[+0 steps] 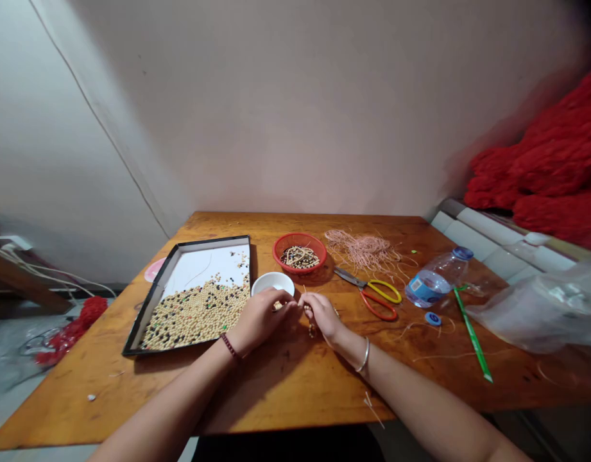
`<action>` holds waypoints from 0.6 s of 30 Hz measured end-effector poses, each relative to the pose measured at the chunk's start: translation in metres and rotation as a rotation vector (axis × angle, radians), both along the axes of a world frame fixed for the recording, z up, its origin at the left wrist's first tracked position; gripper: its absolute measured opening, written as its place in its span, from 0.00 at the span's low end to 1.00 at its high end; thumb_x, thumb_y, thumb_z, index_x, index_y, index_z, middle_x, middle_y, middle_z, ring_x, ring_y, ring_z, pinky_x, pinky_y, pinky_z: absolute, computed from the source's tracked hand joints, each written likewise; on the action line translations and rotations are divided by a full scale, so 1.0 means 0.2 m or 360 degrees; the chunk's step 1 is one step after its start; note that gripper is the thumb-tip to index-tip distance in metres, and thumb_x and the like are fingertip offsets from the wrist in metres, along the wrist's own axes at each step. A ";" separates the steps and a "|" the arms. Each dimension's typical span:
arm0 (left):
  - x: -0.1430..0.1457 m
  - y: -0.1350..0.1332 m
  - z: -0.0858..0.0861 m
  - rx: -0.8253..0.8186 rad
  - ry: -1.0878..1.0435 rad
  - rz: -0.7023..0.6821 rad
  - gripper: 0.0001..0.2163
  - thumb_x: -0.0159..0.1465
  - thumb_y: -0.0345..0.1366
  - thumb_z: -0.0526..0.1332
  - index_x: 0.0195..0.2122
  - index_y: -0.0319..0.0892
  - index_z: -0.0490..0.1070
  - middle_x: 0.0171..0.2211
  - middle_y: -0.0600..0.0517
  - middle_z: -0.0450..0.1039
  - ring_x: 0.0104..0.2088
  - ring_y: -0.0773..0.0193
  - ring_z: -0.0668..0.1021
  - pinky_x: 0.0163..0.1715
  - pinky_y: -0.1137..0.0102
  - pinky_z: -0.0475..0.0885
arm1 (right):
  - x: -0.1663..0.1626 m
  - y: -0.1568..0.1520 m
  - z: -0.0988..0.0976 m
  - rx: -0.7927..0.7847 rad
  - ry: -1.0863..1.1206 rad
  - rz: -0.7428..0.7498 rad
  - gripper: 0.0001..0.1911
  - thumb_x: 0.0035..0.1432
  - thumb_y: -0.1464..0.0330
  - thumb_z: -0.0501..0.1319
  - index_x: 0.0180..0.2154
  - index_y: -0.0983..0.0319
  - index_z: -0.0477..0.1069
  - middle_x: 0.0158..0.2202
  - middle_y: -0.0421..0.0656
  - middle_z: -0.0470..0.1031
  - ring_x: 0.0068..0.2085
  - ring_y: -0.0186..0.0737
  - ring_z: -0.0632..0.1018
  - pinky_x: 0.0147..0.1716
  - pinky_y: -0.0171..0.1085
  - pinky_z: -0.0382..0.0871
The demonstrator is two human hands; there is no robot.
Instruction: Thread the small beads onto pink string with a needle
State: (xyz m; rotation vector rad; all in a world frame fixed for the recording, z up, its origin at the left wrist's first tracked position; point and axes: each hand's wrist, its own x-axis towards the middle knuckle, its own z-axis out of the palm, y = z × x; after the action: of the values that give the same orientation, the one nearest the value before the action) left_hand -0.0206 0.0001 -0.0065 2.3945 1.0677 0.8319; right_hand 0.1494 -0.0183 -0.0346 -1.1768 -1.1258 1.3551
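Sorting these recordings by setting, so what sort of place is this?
Probably a small craft workspace, possibly in a home: the wooden table bears a shallow tray of small beads, a tangle of pink cord and scissors.

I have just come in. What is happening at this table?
A person's left hand and right hand work close together, fingertips nearly meeting; what they pinch is too small to tell. A few strung beads show below the right hand. Beyond the left hand is a bowl; a tray of loose beads lies left.
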 end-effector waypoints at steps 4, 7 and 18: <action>-0.02 0.01 -0.01 0.0444 0.0305 -0.0043 0.08 0.66 0.39 0.57 0.35 0.43 0.72 0.33 0.51 0.76 0.35 0.64 0.75 0.34 0.71 0.68 | -0.01 0.00 -0.01 -0.0151 0.0042 0.0084 0.17 0.53 0.55 0.54 0.25 0.62 0.64 0.15 0.32 0.53 0.17 0.26 0.52 0.16 0.30 0.40; -0.04 0.01 -0.01 0.0723 0.0508 -0.0091 0.09 0.67 0.37 0.55 0.31 0.41 0.70 0.28 0.52 0.74 0.33 0.63 0.73 0.29 0.71 0.64 | -0.01 0.02 -0.01 -0.0195 0.0067 0.0190 0.18 0.52 0.53 0.56 0.28 0.62 0.65 0.18 0.33 0.57 0.17 0.26 0.54 0.16 0.30 0.39; -0.07 0.03 -0.03 0.0779 0.0461 0.0034 0.09 0.68 0.37 0.54 0.31 0.42 0.67 0.27 0.52 0.72 0.31 0.63 0.72 0.27 0.70 0.63 | 0.03 0.02 0.01 -0.0014 -0.0053 0.0373 0.23 0.50 0.49 0.63 0.28 0.63 0.66 0.18 0.31 0.52 0.18 0.25 0.53 0.17 0.30 0.44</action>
State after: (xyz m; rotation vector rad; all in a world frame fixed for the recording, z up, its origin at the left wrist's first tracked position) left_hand -0.0348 0.0064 -0.0134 2.9917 1.0926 0.8483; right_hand 0.1552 -0.0142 -0.0335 -1.1032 -1.3148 1.5229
